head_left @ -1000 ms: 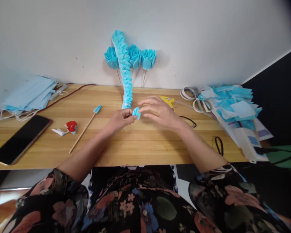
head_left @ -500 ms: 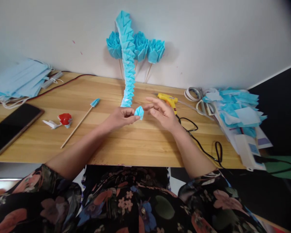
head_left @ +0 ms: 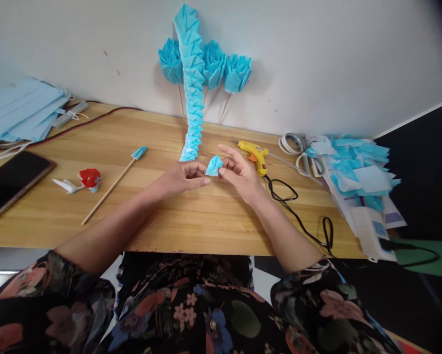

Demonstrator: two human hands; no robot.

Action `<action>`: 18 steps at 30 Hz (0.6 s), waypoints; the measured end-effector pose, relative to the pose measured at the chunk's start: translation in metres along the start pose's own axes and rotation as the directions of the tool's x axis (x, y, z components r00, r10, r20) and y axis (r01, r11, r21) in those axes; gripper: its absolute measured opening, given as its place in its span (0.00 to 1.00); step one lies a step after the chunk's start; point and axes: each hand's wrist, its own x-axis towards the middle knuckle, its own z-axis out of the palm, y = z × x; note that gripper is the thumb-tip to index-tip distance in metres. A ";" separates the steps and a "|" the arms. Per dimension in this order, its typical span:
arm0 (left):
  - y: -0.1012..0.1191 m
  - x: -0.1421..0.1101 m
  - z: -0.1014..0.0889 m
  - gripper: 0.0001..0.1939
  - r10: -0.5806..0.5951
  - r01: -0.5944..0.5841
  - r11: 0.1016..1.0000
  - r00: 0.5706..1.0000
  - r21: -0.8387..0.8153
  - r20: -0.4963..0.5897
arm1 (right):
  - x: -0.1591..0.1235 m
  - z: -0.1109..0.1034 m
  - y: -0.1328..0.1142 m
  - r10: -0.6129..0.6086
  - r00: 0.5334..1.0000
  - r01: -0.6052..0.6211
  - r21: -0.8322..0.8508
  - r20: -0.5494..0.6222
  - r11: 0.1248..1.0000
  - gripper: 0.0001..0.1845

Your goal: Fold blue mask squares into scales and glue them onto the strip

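Note:
A small folded blue petal (head_left: 214, 166), apparently of mask fabric, is pinched between the thumb and fingers of my right hand (head_left: 243, 173). My left hand (head_left: 182, 178) is just left of the petal, its thumb and curled fingers apart, close to the petal's edge. Behind them rises a long strip of overlapping blue folded petals (head_left: 193, 83), leaning on the wall. To the left lies a wooden stick with a blue folded bud (head_left: 139, 153) on its tip.
Blue fabric flowers (head_left: 237, 73) on sticks lean on the wall. A yellow glue gun (head_left: 256, 155) with a black cord lies right of my hands. Farther right are tape (head_left: 292, 143), scissors (head_left: 305, 164) and blue scraps (head_left: 361, 164). Masks (head_left: 21, 110), a phone (head_left: 14, 182) and a red wrapper (head_left: 90, 178) lie left.
The petal has passed from my left hand's pinch to my right hand, and its tilt has changed. My left fingers have parted. The view has shifted, showing more of the glue gun.

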 end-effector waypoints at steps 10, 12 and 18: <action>-0.006 0.003 -0.007 0.06 0.029 -0.028 1.000 0.988 0.005 -0.151 | -0.002 0.008 0.007 0.019 0.996 -0.019 -0.002 0.082 1.000 0.33; -0.005 0.003 -0.008 0.07 0.032 -0.030 0.999 0.988 0.017 -0.150 | -0.002 0.006 0.005 0.016 0.995 -0.016 0.005 0.100 1.000 0.32; -0.006 0.001 -0.005 0.10 0.028 -0.010 0.990 0.992 0.142 -0.125 | -0.001 -0.004 0.001 -0.011 0.995 0.020 -0.089 0.103 0.996 0.23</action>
